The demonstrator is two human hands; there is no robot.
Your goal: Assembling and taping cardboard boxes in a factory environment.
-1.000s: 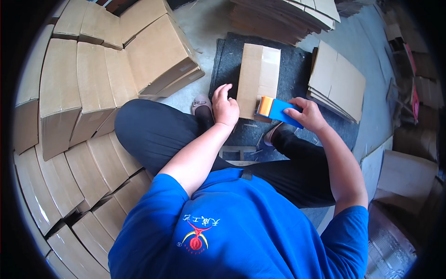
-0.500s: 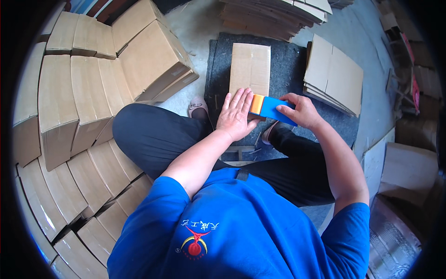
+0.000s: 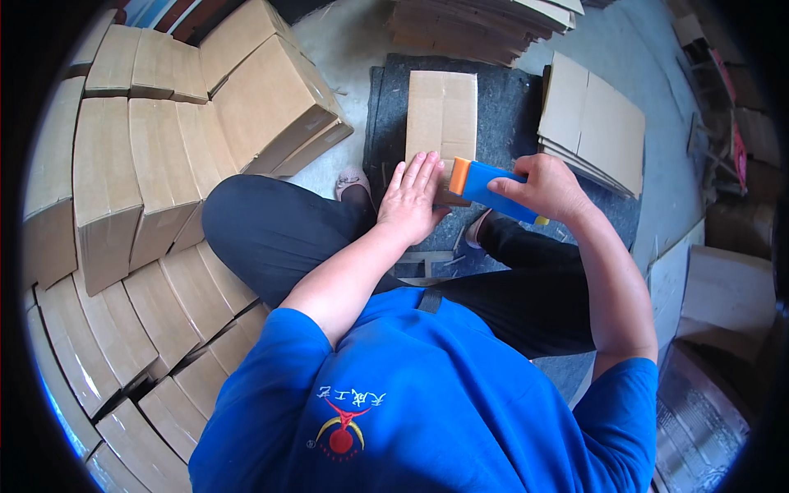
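Note:
A closed brown cardboard box [image 3: 442, 107] lies between my feet on a dark mat. My left hand [image 3: 408, 200] rests flat on its near left part, fingers stretched out and holding nothing. My right hand [image 3: 549, 187] is closed round a blue tape dispenser [image 3: 501, 189] with an orange end. That orange end is at the box's near right edge, a little right of my left fingers. Whether it touches the cardboard I cannot tell. Part of the dispenser's body is hidden under my right fingers.
Flat folded cardboard [image 3: 592, 123] lies in a pile at the right of the dark mat [image 3: 503, 90]. More flat cardboard [image 3: 468, 29] is stacked at the far side. Rows of brown boxes [image 3: 107, 181] rise close on my left. At the lower right lies a shiny wrapped bundle [image 3: 699, 419].
My right hand has drawn the tape dispenser slightly right, off my left fingers, and its outer end now tips more toward me. My left hand stays on the box.

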